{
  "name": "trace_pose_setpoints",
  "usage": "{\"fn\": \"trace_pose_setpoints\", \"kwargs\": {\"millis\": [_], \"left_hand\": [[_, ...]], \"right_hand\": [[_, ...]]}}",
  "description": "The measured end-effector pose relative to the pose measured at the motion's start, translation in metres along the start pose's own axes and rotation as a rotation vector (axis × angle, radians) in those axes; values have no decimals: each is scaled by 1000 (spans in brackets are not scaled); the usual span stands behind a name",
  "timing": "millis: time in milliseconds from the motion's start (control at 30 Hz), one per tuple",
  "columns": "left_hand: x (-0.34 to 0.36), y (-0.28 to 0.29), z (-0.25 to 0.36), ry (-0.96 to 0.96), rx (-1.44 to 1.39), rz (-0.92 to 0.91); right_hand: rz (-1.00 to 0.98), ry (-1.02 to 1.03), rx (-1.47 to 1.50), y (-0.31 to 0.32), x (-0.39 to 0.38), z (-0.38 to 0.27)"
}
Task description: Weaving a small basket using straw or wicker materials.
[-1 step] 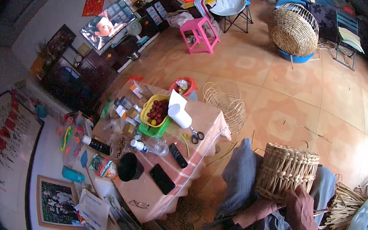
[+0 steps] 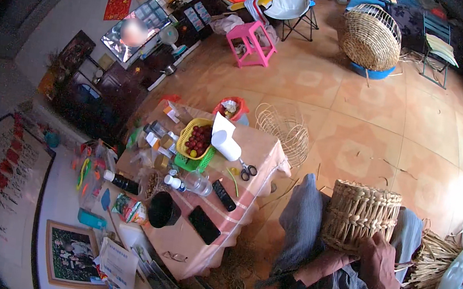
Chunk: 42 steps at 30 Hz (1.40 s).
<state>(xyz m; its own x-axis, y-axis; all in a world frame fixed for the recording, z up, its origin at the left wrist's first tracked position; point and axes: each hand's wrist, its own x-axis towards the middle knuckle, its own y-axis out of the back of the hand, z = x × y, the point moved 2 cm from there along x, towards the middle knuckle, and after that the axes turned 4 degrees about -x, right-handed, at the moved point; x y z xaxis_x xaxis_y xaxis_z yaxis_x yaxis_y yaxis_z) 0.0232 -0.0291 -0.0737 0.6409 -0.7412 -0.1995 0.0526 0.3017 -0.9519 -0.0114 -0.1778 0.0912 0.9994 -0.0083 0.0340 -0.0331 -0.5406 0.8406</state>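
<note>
A woven straw basket (image 2: 360,218) rests on my lap, over grey striped trousers, its open-work band of knotted uprights facing me. My left hand (image 2: 327,266) grips its near lower edge from beneath, the fingers mostly hidden behind the weave. My right hand (image 2: 376,266) is closed on the same edge a little to the right, with bent fingers pressed against the straw. Whether a strand is pinched in those fingers is too small to tell. A thin straw end (image 2: 404,264) sticks out to the right of this hand.
Right of my legs lie a bundle of dry straw (image 2: 431,261) and a clear plastic bag (image 2: 458,276). The cloth-covered table (image 2: 264,163) on my left carries scissors (image 2: 248,170), a phone (image 2: 205,225) and fruit. A wicker frame (image 2: 285,134) and pink stool (image 2: 252,43) stand beyond.
</note>
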Motion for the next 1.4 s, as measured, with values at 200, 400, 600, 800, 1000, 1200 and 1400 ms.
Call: {"fn": "trace_pose_setpoints", "kwargs": {"millis": [200, 400, 600, 800, 1000, 1200, 1400], "left_hand": [[-1, 38, -14, 134, -137, -60], [-8, 50, -12, 74, 729, -157], [-14, -4, 12, 14, 1433, -207], [-2, 5, 8, 3, -238, -137], [-2, -7, 16, 79, -504, -69], [-10, -3, 20, 6, -329, 128], [-14, 9, 25, -25, 161, 127]], "right_hand": [[74, 129, -59, -5, 0, 4], [55, 55, -121, -16, 2, 1], [-177, 113, -363, 1, -7, -1], [-15, 100, -174, 44, -7, -21], [-13, 62, -134, 10, -1, -12], [-70, 27, -108, 45, -14, -36], [79, 95, -130, 14, -2, -33]]}}
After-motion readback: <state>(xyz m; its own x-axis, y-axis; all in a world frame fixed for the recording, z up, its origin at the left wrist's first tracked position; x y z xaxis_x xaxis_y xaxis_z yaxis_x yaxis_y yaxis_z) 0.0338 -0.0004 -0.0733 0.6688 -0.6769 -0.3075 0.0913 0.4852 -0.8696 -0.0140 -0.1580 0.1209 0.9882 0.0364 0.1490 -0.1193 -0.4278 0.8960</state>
